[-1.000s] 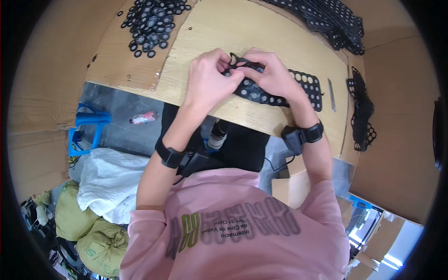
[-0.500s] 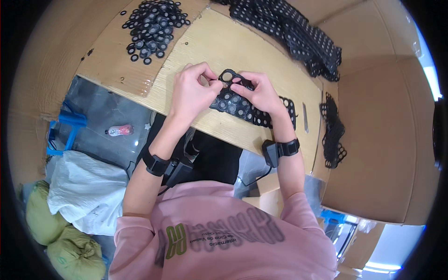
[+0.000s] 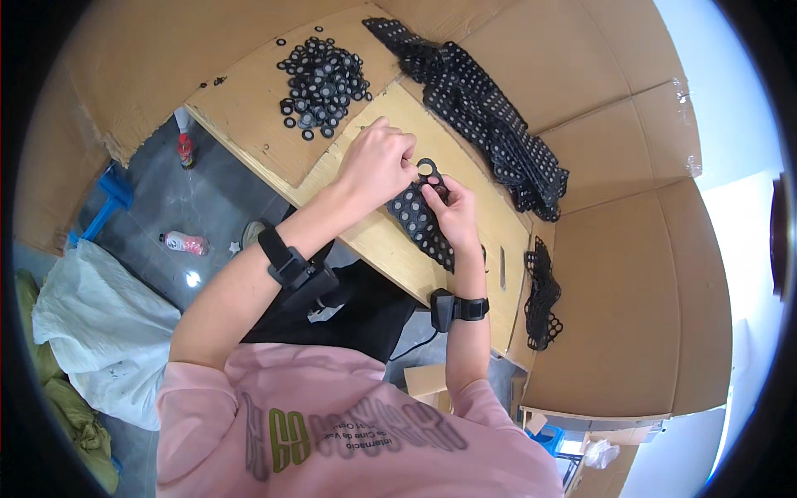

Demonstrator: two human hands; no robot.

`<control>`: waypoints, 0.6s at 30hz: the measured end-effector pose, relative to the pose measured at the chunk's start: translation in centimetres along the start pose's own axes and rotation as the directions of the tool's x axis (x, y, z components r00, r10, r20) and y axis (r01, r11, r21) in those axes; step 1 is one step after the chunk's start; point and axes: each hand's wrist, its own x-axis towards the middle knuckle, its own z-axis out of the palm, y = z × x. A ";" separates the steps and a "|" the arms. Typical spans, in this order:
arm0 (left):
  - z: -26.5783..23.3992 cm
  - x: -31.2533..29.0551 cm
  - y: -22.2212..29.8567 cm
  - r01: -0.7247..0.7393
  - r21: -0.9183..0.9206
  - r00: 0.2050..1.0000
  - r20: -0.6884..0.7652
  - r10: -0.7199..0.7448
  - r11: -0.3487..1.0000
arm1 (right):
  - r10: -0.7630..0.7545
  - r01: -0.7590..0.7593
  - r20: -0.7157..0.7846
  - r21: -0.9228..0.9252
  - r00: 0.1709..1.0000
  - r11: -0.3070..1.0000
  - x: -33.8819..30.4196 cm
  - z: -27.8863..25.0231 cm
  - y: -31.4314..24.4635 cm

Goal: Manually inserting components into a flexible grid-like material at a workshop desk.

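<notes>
A black perforated strip (image 3: 413, 217) with rows of round holes, many filled with grey-centred discs, lies slanted over the near edge of the table. My right hand (image 3: 455, 214) grips its far end, thumb on top, beside an unfilled ring-shaped hole. Close to that hole, my left hand (image 3: 378, 166) is closed with its back turned up and its fingers curled. Whatever its fingertips hold is hidden behind the knuckles. Part of the strip passes under my right wrist.
A heap of small black rings (image 3: 324, 87) lies on cardboard at the far left. Dark perforated sheets (image 3: 498, 124) are piled along the back. Toward the right are a thin metal strip (image 3: 502, 267) and a crumpled black perforated piece (image 3: 541, 299). Cardboard walls (image 3: 614, 307) surround the table.
The whole view has shifted and turned. My left hand has rolled over, its knuckles now upward, and its fingertips have drawn away from the strip's end. My right hand still grips the strip.
</notes>
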 end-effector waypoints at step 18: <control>-14.4 -10.7 -4.6 0.125 0.275 0.932 -0.363 -0.018 0.953 | -0.142 -0.007 -0.205 -0.592 0.968 0.806 -12.2 3.0 -2.2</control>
